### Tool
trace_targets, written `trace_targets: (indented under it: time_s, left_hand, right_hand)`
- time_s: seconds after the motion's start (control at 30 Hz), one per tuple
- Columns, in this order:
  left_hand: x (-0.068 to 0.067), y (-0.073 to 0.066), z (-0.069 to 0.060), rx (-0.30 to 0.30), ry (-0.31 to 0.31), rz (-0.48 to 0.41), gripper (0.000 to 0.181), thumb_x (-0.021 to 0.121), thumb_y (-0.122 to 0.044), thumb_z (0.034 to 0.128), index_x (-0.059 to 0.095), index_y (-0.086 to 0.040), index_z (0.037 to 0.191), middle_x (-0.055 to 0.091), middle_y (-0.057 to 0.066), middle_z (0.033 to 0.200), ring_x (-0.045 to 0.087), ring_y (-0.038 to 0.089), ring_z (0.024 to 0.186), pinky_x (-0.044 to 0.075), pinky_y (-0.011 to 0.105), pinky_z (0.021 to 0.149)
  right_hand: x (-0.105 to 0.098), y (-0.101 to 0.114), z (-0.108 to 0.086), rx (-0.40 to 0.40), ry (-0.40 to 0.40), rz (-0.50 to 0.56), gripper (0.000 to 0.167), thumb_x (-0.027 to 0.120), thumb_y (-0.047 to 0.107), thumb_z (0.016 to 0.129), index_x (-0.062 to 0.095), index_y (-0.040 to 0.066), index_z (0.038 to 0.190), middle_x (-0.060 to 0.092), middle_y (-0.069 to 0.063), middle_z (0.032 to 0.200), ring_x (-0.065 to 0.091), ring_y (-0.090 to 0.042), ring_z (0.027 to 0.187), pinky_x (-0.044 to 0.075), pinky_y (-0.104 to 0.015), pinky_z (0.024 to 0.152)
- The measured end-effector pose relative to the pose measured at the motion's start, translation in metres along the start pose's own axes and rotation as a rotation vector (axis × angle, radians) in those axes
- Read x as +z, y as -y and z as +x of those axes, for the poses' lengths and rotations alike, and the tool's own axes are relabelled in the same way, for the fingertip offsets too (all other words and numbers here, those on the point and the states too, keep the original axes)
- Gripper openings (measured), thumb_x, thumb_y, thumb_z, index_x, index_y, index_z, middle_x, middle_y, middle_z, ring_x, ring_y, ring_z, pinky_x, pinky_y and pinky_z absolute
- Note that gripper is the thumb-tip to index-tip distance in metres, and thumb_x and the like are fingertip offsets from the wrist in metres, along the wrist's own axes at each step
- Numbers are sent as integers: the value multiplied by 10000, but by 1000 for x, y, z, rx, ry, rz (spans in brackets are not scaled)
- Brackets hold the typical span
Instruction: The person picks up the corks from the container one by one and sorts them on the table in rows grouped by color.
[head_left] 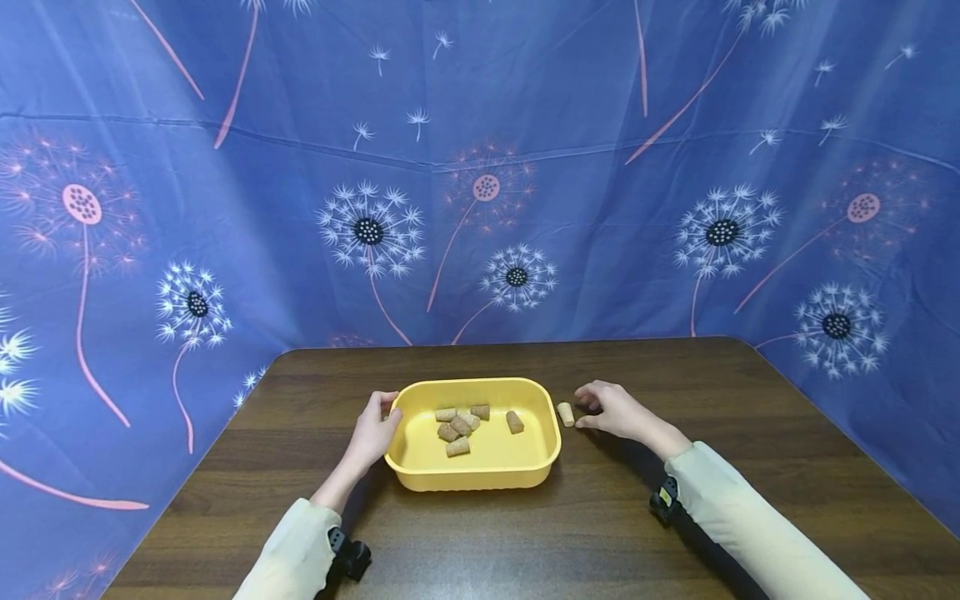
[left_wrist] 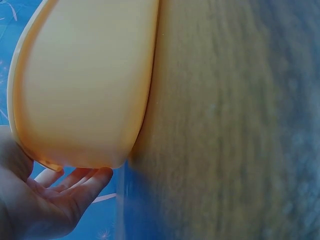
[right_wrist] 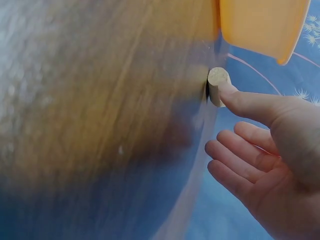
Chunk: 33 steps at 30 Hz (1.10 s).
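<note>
A yellow plastic tray (head_left: 472, 481) sits on the table with several corks (head_left: 458, 425) grouped left of its middle and one cork (head_left: 514, 422) apart to the right. My left hand (head_left: 372, 432) holds the tray's left end, thumb at the rim and fingers against the outer wall. Just right of the tray lies a single light cork (head_left: 566, 414) on the wood. My right hand (head_left: 621, 414) is beside it with fingers loosely bent. In the right wrist view the thumb (right_wrist: 250, 104) overlaps that cork (right_wrist: 218, 77); whether they touch I cannot tell. The other fingers hold nothing.
The dark wooden table (head_left: 480, 550) extends around the tray, its far edge meeting a blue curtain (head_left: 592, 308) with dandelion prints. A black wrist camera (head_left: 349, 557) is strapped on the left sleeve and another camera (head_left: 664, 500) on the right.
</note>
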<state>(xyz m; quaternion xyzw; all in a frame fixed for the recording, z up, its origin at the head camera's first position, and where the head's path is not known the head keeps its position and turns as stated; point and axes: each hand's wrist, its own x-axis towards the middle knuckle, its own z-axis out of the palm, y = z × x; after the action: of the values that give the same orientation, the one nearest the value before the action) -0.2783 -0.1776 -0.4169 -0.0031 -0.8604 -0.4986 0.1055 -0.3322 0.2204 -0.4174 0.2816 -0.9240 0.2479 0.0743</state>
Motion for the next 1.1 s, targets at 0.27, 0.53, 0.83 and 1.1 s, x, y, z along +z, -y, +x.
trace_targets:
  time_s: [0.27,0.53,0.83,1.1]
  left_hand:
    - [1,0,-1,-2,2,-3,334,479,-64,921,469,33,1241,564,276,1202,556,338,1049,485,416,848]
    - [0,1,-2,11,-13,-5,331,471,-53,916,473,43,1233,577,270,1174,563,337,1026,491,405,831]
    - [0,2,-2,5,-8,4,335,479,-57,916,470,36,1238,576,267,1181,564,337,1040,491,413,841]
    - [1,0,-1,8,-4,1,330,486,-62,914,473,32,1230,577,263,1184,562,331,1039,482,415,851]
  right_hand:
    - [-5,-1,-2,-14,-13,6,438,782,151,730,607,-73,1063,657,-143,938,629,-243,834,526,-374,733]
    - [-14,3,-4,-49,-60,9,381,747,146,772,619,-64,1064,661,-176,973,645,-274,861,522,-420,764]
    - [-24,14,0,-73,-130,22,331,740,147,782,645,-24,1049,665,-174,986,640,-295,880,516,-456,790]
    - [-32,28,5,-65,-135,23,337,721,168,807,642,-13,1079,684,-146,1005,647,-294,916,513,-448,818]
